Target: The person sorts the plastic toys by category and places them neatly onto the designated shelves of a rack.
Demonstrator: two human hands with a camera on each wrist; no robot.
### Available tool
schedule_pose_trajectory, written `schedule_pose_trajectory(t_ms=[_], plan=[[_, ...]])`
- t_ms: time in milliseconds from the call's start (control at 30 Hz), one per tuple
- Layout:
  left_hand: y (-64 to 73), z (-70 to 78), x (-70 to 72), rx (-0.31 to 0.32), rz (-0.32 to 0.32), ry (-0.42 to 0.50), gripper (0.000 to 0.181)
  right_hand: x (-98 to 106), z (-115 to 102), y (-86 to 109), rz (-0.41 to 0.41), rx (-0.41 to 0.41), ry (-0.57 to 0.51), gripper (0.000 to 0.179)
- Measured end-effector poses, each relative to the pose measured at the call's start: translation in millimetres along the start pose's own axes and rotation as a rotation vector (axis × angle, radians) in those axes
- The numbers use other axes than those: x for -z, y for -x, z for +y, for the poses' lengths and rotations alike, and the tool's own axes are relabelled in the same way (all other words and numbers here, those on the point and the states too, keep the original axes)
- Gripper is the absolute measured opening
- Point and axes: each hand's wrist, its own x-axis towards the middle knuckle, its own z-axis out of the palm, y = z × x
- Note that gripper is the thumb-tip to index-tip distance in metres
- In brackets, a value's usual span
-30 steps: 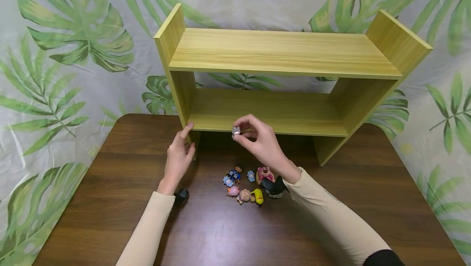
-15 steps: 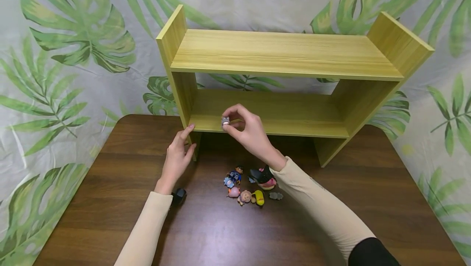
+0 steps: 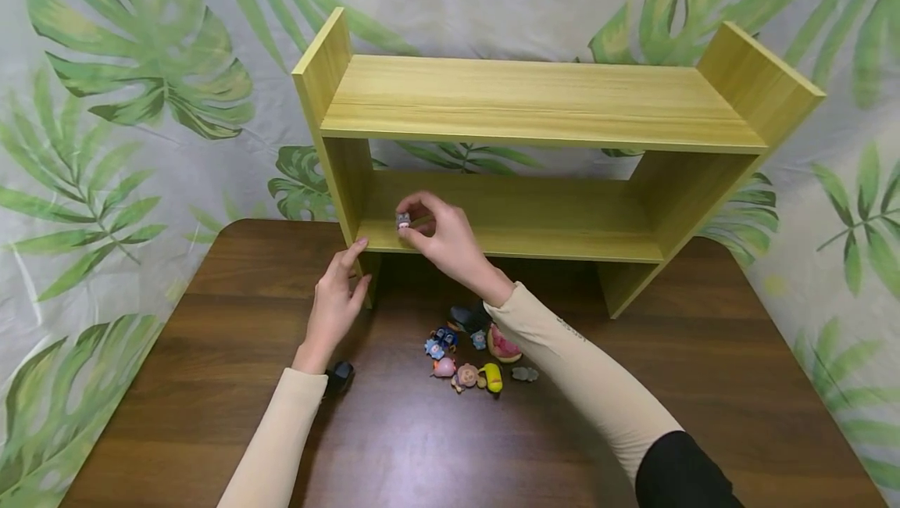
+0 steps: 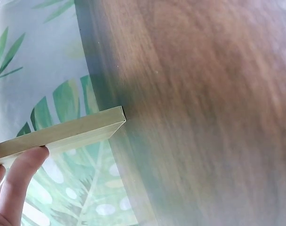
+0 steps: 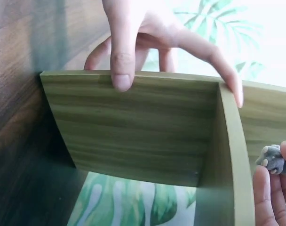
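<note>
My right hand (image 3: 446, 238) pinches a small grey figurine (image 3: 403, 221) between thumb and fingertips, in front of the middle board's left part. In the right wrist view that figurine (image 5: 273, 161) appears at the right edge, grey with pale bumps. My left hand (image 3: 332, 305) grips the left side panel of the wooden shelf (image 3: 548, 101) at its front edge. The right wrist view has the left thumb (image 5: 122, 70) on the panel's inner face, other fingers behind it, and one fingertip at the middle board's front corner. Left fingers (image 4: 27, 165) also touch the panel in the left wrist view.
Several small toys lie on the brown table (image 3: 232, 383) before the shelf: a yellow one (image 3: 494, 377), a pink one (image 3: 444, 368), a grey one (image 3: 524, 373), and a pink-red figure (image 3: 502, 344) partly under the right sleeve. Behind hangs a leaf-patterned cloth (image 3: 141, 47).
The right hand has carried the grey figurine leftward and up, from below the middle board's front edge to in front of its left part. The left hand has stayed on the panel.
</note>
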Motion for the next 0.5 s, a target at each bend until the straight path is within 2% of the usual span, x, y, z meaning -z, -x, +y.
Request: schedule_pose_trajectory(t_ms=[233,500], plan=[[-0.5,0.9,1.2,-0.003,0.001,0.009,0.078,-12.5,1.9,-11.7,-0.03,-0.026,0.047,0.02],[1.3,1.2,1.2,0.017,-0.008,0.004,0.078,-17.8,2.2,-19.0,-0.061,-0.061,0.049,0.017]])
